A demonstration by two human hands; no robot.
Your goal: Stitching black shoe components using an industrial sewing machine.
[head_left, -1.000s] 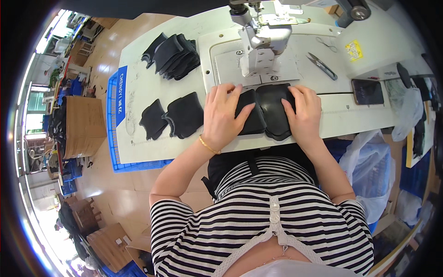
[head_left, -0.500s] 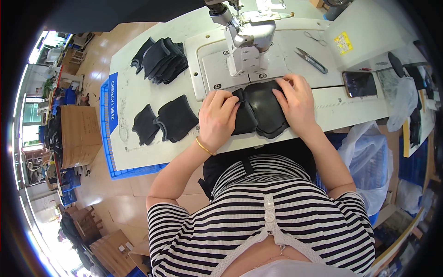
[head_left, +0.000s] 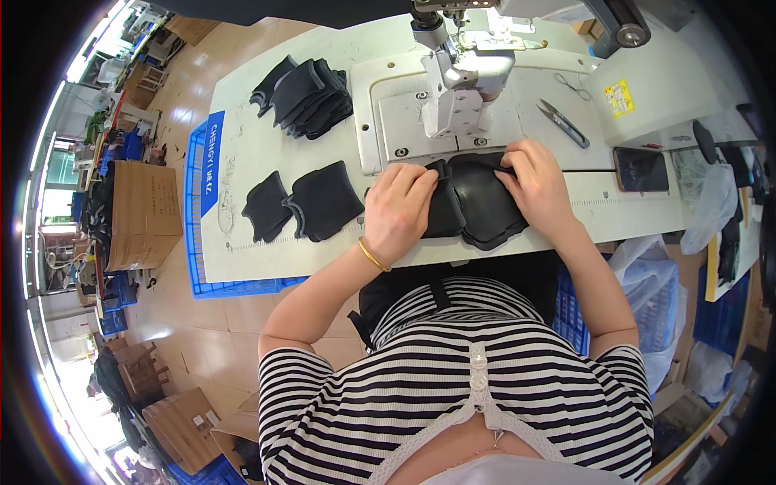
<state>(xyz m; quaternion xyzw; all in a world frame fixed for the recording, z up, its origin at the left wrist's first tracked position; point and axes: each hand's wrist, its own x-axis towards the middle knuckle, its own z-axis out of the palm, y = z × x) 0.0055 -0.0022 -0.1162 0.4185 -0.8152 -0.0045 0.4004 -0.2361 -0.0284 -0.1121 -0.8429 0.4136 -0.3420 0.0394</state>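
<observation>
Left hand and right hand, nearly closed, pinch black pieces; these lie between.

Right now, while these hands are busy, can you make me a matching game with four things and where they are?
Things:
1. Right hand
2. Bracelet
3. Thread snips
4. Smartphone

Places:
A. Gold, worn at the left wrist
B. Near the right end of the white table, screen up
C. At the right side of the shiny black piece
D. Lying on the flat bed of the sewing machine

Right pairs: 1-C, 2-A, 3-D, 4-B.
</observation>
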